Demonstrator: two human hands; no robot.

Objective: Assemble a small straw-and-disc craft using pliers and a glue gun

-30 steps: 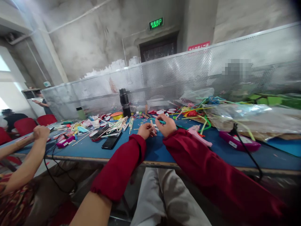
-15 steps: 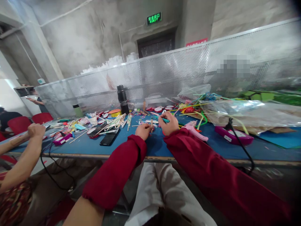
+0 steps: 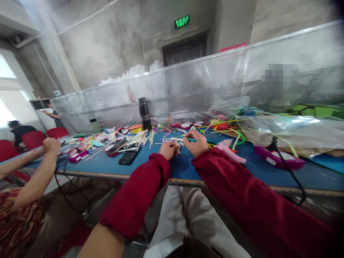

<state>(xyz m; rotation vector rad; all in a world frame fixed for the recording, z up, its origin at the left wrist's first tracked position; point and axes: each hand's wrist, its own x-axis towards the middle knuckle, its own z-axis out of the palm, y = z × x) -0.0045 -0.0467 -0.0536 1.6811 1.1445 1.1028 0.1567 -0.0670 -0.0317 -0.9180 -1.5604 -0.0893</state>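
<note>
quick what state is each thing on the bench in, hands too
left hand: fingers curled, contents unclear
right hand: closed on teal stick
black flask: upright
black phone: flat, screen dark
pink glue gun: lying on its side
purple device: cable attached
exit sign: lit

- rough grey concrete walls (image 3: 107, 46)
- green exit sign (image 3: 182, 21) above a dark doorway (image 3: 184, 50)
- perforated metal screen (image 3: 215, 82) along the far edge of the blue table (image 3: 107, 168)
- red chairs (image 3: 33, 138) at left, near a bright window (image 3: 5, 71)
</note>
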